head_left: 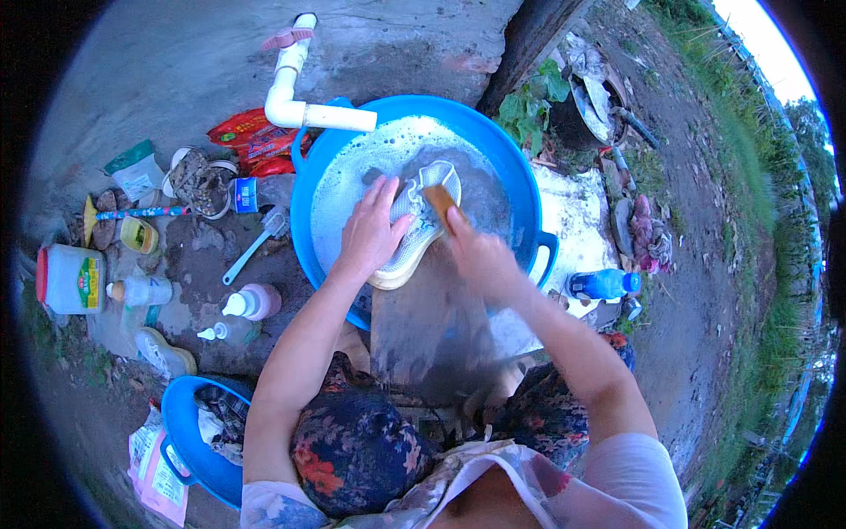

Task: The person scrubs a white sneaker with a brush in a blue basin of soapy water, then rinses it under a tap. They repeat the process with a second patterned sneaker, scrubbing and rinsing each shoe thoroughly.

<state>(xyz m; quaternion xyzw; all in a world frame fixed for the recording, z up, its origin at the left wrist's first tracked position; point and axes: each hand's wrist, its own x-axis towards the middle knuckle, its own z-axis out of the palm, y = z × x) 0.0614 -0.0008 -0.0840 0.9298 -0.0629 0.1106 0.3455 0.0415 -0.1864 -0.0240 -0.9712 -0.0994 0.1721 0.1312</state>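
Right hand [480, 256] grip closed on brush [440, 202], left hand [368, 231] flat on shoe [419, 220], wooden board [423, 326], outdoors

The ground [203, 256] is wet, grey concrete, giving way to dirt and grass on the right. On it stands a big blue basin [520, 167] of soapy water, with a wooden board [423, 326] slanting from its near rim. Left of the basin lie a red packet [251, 139], a blue-handled brush [251, 247], a pink bottle [254, 301] and a clear bottle [231, 330]. Further left stand a white jug [70, 279] and a yellow cup [138, 234]. A second shoe [163, 353] lies near a smaller blue basin [181, 432]. A blue bottle [604, 284] lies right of the big basin.
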